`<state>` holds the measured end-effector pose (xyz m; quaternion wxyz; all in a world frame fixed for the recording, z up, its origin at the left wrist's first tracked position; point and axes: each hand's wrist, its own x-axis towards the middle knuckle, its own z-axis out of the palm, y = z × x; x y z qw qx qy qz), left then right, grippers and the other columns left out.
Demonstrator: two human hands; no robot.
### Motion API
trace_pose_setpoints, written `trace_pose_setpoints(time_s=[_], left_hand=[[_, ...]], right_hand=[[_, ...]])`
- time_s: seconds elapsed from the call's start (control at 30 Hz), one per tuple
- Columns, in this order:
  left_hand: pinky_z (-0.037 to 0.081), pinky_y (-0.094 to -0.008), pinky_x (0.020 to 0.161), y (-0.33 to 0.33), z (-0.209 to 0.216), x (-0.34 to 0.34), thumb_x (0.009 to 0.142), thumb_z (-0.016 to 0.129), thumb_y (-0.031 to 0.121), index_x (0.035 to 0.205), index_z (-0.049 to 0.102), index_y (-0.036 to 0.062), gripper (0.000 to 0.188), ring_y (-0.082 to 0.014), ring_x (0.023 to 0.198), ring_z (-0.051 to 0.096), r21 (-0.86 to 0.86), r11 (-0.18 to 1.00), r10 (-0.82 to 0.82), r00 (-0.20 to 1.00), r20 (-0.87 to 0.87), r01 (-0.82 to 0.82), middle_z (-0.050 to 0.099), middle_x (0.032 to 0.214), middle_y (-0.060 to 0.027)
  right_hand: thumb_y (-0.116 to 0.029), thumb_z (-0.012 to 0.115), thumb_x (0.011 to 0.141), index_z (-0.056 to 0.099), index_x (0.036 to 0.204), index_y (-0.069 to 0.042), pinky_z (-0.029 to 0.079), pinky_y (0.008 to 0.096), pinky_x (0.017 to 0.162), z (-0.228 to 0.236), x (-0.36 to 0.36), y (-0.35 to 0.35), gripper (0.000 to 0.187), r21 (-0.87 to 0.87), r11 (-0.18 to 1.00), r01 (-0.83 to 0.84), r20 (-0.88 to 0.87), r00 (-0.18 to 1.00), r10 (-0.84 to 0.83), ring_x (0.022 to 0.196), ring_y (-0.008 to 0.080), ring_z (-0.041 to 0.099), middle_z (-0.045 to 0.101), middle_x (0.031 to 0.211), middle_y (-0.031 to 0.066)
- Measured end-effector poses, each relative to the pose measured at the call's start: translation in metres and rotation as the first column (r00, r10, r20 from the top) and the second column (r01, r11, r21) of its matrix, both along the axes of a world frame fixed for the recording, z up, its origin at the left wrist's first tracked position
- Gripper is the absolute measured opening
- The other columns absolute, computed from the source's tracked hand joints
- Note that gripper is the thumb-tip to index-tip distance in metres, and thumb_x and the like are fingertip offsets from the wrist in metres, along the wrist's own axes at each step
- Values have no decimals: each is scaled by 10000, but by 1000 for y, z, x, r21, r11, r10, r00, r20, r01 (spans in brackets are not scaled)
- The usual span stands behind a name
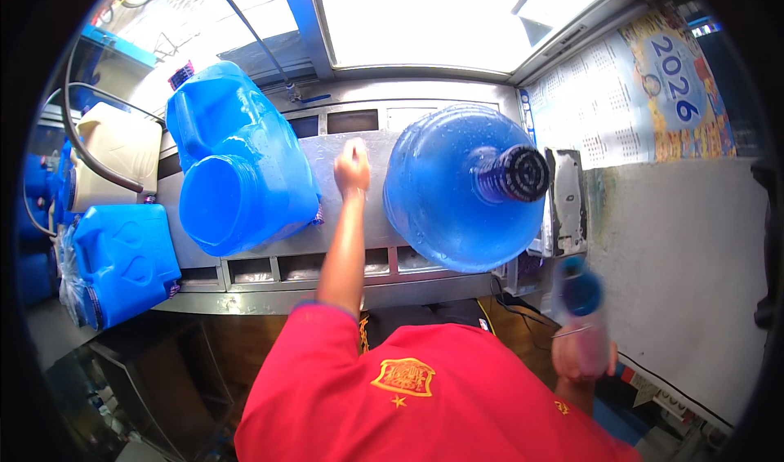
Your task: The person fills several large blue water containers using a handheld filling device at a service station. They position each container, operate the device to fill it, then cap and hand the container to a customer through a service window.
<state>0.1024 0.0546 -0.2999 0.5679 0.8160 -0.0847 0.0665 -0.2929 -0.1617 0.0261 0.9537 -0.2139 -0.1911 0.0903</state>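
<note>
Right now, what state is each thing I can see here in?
Left hand, grip closed in a fist, nothing visible in it.
Right hand, grip closed around a blurred blue-and-pink handheld object.
Round blue water bottle, upright, dark ribbed cap on; fill unclear.
Large blue water jug, patterned purple wrap at two spots; fill unclear.
Smaller blue jug, resting beside the cream jug.
Wall calendar, spread flat.

We've got a bright blue container upper left, a see-through blue jug with black cap right of centre, blurry pink-and-teal tool lower right, red shirt, yellow crest.
</note>
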Motion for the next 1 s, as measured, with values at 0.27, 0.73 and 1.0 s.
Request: trace_pose_setpoints(time_s=[0.27,0.73,1.0], left_hand=[[560,-340,737,143,-41,-150,939,692,157,1168,666,3,278,-219,915,704,100,873,482,876,-33,-477,734,1030,-130],[530,-341,630,152,-96,-120,866,758,138,1103,737,46,255,-216,670,669,73,902,422,905,62,-426,739,867,-107],[554,-315,685,153,-100,-121,776,765,-36,1155,730,65,394,-176,727,691,134,896,414,906,92,-423,748,894,-94]], right_hand=[[-294,829,754,61,1614,-100,531,288,721,-36,52,91,1170,-337,845,-415,-603,784,145,939,187,646,613,1221,192],[-338,702,806,273,1544,-47,549,280,567,-205,159,165,902,-511,791,-337,-528,849,20,831,163,650,631,1041,132],[-376,671,795,296,1518,-31,540,284,521,-239,164,161,885,-439,825,-357,-537,840,78,608,178,636,643,998,145]])
